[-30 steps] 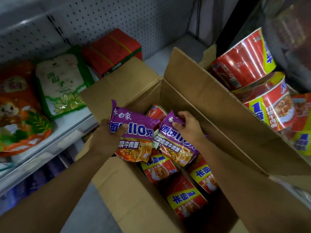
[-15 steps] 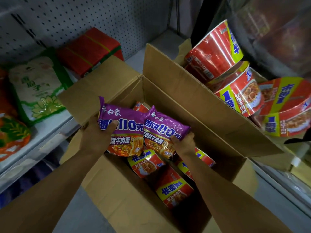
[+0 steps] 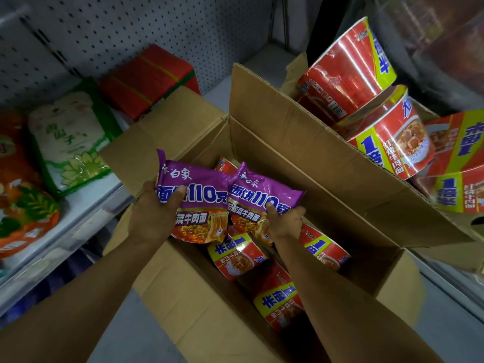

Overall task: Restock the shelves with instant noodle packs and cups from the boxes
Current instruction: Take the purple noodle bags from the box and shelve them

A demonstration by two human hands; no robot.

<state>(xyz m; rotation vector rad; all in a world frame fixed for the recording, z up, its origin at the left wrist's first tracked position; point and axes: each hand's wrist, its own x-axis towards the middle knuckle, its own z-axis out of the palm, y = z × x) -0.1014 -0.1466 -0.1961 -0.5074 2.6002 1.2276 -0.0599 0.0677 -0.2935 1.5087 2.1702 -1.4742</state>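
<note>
Gripping one purple noodle pack in each hand, you hold both above the open cardboard box (image 3: 301, 163): your left hand (image 3: 152, 216) clasps the left pack (image 3: 193, 195) with the thumb across its front, and your right hand (image 3: 284, 221) pinches the right pack (image 3: 258, 197) at its lower edge. Both packs touch side by side at the center. Red noodle cups (image 3: 237, 258) lie inside the box at 6 o'clock. More red cups (image 3: 348, 72) pile up at 2 o'clock. On the shelf (image 3: 86, 205) at 9 o'clock sit a green-and-white bag (image 3: 68, 137) and, toward 11 o'clock, a red package (image 3: 149, 79).
</note>
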